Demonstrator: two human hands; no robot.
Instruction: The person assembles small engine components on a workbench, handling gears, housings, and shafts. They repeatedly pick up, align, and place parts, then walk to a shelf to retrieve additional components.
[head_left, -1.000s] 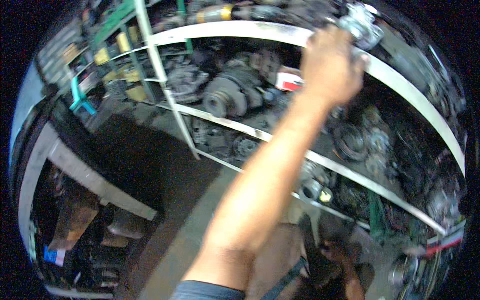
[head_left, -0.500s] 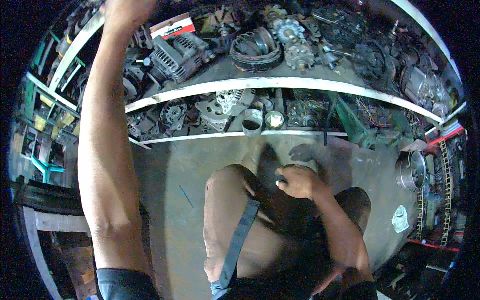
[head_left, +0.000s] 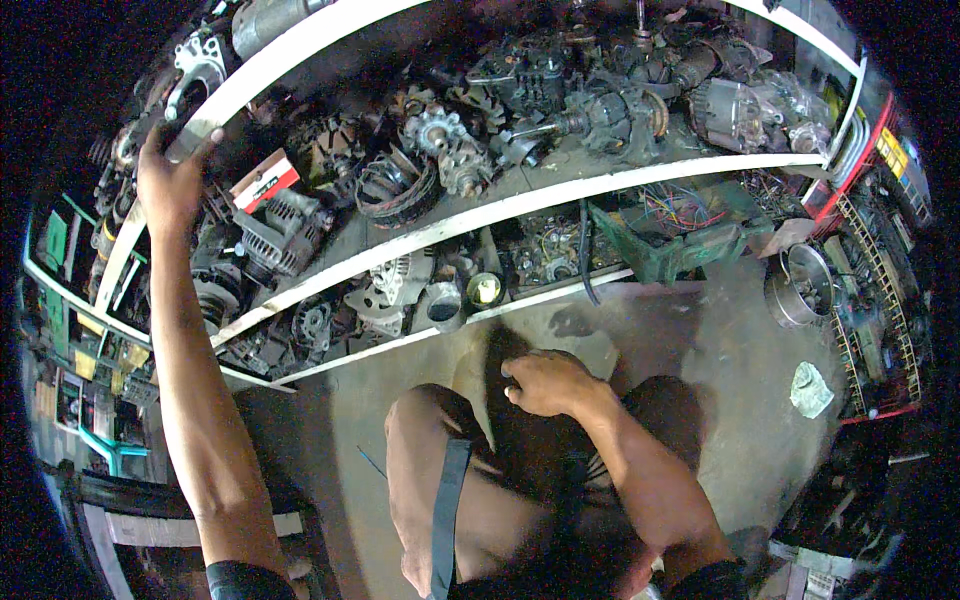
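Note:
My left arm stretches up the left side. My left hand [head_left: 172, 190] is at the white shelf edge [head_left: 262, 80], its thumb and fingers straddling the rail, apparently gripping it. Close by on the shelf lie a red and white box [head_left: 265, 181] and a grey alternator [head_left: 285, 232]. My right hand [head_left: 552, 384] hovers over my lap between my bent knees, its fingers curled closed. Something small and dark shows at its fingertips, too small to make out. A dark strap [head_left: 450, 510] lies across my left thigh.
Greasy motor parts crowd the shelf, among them a wire coil ring [head_left: 397, 190]. A lower shelf holds a grey cup [head_left: 442, 307] and a small tin [head_left: 485, 291]. On the floor at right are a metal pot [head_left: 798, 287] and a crumpled pale cloth [head_left: 810, 390].
The view has swung to the right, sliding the shelves leftward. My left hand, cut off at the top before, now shows fully at the shelf edge. My right hand remains closed over my lap.

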